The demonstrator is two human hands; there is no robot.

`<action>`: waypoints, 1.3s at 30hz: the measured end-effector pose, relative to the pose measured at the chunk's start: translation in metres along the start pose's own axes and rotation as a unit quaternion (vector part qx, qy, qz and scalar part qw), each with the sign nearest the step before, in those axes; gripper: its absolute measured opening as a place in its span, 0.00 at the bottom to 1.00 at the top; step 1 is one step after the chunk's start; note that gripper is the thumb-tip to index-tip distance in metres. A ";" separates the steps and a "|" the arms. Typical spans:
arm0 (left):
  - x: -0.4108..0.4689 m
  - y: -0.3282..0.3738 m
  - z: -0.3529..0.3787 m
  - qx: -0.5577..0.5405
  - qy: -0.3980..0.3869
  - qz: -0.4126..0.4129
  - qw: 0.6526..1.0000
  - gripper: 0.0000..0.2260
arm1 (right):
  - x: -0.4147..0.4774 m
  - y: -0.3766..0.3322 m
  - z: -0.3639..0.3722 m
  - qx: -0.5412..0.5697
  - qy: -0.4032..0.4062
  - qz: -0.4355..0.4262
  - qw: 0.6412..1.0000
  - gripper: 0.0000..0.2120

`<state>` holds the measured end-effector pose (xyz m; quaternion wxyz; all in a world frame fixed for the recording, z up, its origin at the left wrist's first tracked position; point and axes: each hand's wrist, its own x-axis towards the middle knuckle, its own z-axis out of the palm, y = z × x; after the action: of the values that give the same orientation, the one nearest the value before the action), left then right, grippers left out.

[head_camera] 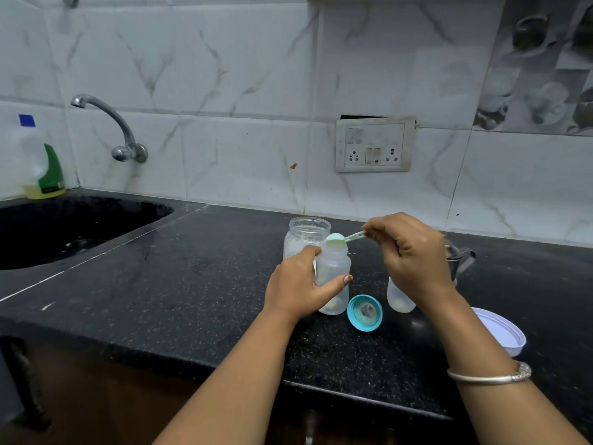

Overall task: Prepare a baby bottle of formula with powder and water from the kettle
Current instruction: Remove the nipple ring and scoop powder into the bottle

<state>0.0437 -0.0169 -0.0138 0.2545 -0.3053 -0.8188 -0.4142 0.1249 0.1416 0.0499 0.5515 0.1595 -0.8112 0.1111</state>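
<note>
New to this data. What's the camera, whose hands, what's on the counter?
No robot here: one wide-angle camera worn on a person's head looks down at their own bare hands. The left hand grips an open baby bottle standing on the black countertop. The right hand pinches a green scoop at the bottle's mouth. Behind stands an open clear jar. Near the bottle lie a teal nipple ring, a clear cover and a white lid. A steel kettle is mostly hidden behind the right hand. The sink is at left.

Hands (298,284) (414,252) hold bottle (335,268) and scoop (345,238).
</note>
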 end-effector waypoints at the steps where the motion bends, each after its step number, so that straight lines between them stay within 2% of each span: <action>1: 0.000 0.000 0.000 -0.001 0.000 0.001 1.000 0.26 | 0.000 0.000 0.000 0.001 0.000 -0.001 1.000 0.05; 5: 0.000 0.000 0.000 -0.002 -0.003 -0.002 1.000 0.28 | -0.001 -0.001 0.001 0.005 0.008 -0.012 1.000 0.09; 15: 0.000 0.000 0.000 -0.007 -0.005 -0.002 1.000 0.29 | -0.007 -0.003 0.004 -0.011 0.038 -0.011 0.999 0.08; 24: 0.000 0.002 -0.001 -0.012 -0.008 -0.005 1.000 0.29 | -0.009 -0.004 0.004 -0.045 0.014 -0.036 0.998 0.04; 33: -0.002 0.003 -0.002 -0.022 -0.002 -0.003 1.000 0.28 | -0.009 -0.005 0.003 -0.047 0.045 -0.008 0.998 0.05; 39: -0.002 0.005 -0.002 -0.018 -0.006 -0.009 1.000 0.27 | -0.010 -0.006 0.005 -0.044 0.029 -0.001 0.999 0.03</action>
<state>0.0487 -0.0169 -0.0113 0.2398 -0.3049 -0.8154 -0.4297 0.1257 0.1359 0.0388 0.5815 0.1328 -0.7987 0.0795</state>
